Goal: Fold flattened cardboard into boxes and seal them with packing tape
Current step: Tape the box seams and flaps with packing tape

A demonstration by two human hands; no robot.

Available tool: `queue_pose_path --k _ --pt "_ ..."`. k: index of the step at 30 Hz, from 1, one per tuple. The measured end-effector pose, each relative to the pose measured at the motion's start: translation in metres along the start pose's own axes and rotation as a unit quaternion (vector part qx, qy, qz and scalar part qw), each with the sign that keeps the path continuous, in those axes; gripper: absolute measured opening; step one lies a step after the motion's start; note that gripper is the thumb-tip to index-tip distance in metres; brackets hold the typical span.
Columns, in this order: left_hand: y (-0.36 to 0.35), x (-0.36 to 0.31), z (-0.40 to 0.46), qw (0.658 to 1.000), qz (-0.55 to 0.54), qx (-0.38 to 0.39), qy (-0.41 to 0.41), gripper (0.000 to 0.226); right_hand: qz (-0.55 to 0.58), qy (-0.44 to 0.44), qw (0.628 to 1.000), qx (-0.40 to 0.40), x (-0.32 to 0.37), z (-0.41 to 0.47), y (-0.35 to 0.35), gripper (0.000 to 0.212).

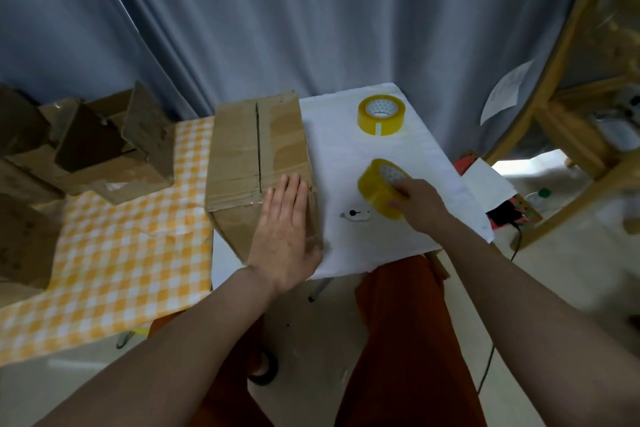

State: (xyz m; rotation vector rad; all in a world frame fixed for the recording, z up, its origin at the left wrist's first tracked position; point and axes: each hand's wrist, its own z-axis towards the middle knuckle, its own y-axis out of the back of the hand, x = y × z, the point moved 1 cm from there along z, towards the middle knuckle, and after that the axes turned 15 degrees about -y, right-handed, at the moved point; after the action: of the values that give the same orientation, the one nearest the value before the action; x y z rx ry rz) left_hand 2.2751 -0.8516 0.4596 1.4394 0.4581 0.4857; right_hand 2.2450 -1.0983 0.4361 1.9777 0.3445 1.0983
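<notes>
- While the left hand lies flat, fingers straight, on the near right corner of the cardboard box, the right hand curls its fingers round the nearer tape roll, which is tipped up on its edge on the white cloth.
- That box stands closed on the worktop, left of the cloth's middle; its two top flaps meet along a centre seam running near to far, and the seam looks open, though glossy patches on the cardboard suggest some tape on it already.
- A second tape roll lies flat at the far end of the cloth, well apart from both hands — untouched.
- Open, unsealed boxes sit on the checked cloth to the left.
- Judging by this, the folding of this box is finished and the sealing step is starting — tape is being fetched.
- Next, the loose end of the tape must be found, stuck at one end of the seam, and drawn along it while the left hand keeps the flaps down.
- A small white object with a black dot lies just left of the held roll; I cannot tell what it is.
</notes>
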Motion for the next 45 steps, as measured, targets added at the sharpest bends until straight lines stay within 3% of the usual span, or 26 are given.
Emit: queue_pose_path --k 2,4,7,12,15,20,24,28,30,32,34,37,40,42,45 --pt "0.016 -0.003 0.012 0.987 -0.145 -0.06 0.04 0.099 0.024 0.041 0.999 -0.004 0.017 -0.011 0.012 0.01" --pt "0.037 -0.003 0.028 0.947 -0.274 -0.148 0.076 0.088 0.035 0.075 0.996 -0.015 0.036 -0.024 0.024 0.009" --pt "0.067 0.003 0.045 0.918 -0.309 -0.235 0.084 0.064 0.034 0.119 0.992 -0.028 0.064 -0.046 0.039 0.011" --pt "0.077 0.013 0.037 0.848 -0.416 -0.313 0.098 0.022 0.026 0.179 0.983 -0.018 0.101 -0.078 0.053 0.009" --pt "0.082 0.014 0.025 0.829 -0.421 -0.352 0.109 0.02 0.0 0.189 0.982 -0.014 0.114 -0.088 0.053 0.012" --pt "0.096 0.019 0.006 0.837 -0.373 -0.373 0.144 0.01 0.02 0.228 0.973 0.006 0.137 -0.099 0.044 0.006" --pt "0.099 0.028 -0.004 0.846 -0.32 -0.387 0.181 0.01 0.046 0.265 0.963 -0.025 0.151 -0.108 0.028 0.048" --pt "0.098 0.046 -0.011 0.816 -0.337 -0.392 0.26 0.01 0.023 0.321 0.943 -0.087 0.146 -0.116 0.013 0.09" --pt "0.097 0.054 -0.016 0.796 -0.358 -0.391 0.294 0.009 0.089 0.288 0.948 -0.101 0.138 -0.114 0.004 0.084" --pt "0.096 0.057 -0.018 0.771 -0.397 -0.393 0.306 0.009 0.238 0.208 0.945 -0.084 0.136 -0.113 -0.002 0.059" --pt "0.098 0.053 -0.019 0.744 -0.443 -0.395 0.307 0.01 0.335 0.141 0.929 -0.07 0.14 -0.113 -0.006 0.046" --pt "0.105 0.044 -0.019 0.701 -0.519 -0.383 0.304 0.013 0.449 0.079 0.887 -0.075 0.145 -0.112 -0.012 0.045" --pt "0.102 0.041 -0.022 0.678 -0.555 -0.363 0.317 0.014 0.454 0.065 0.885 -0.085 0.148 -0.11 -0.017 0.031" --pt "0.096 0.047 -0.028 0.706 -0.513 -0.353 0.338 0.013 0.414 0.083 0.9 -0.108 0.148 -0.108 -0.013 0.029" --pt "0.09 0.064 -0.044 0.693 -0.482 -0.376 0.381 0.012 0.332 0.1 0.92 -0.18 0.139 -0.098 0.002 0.052"
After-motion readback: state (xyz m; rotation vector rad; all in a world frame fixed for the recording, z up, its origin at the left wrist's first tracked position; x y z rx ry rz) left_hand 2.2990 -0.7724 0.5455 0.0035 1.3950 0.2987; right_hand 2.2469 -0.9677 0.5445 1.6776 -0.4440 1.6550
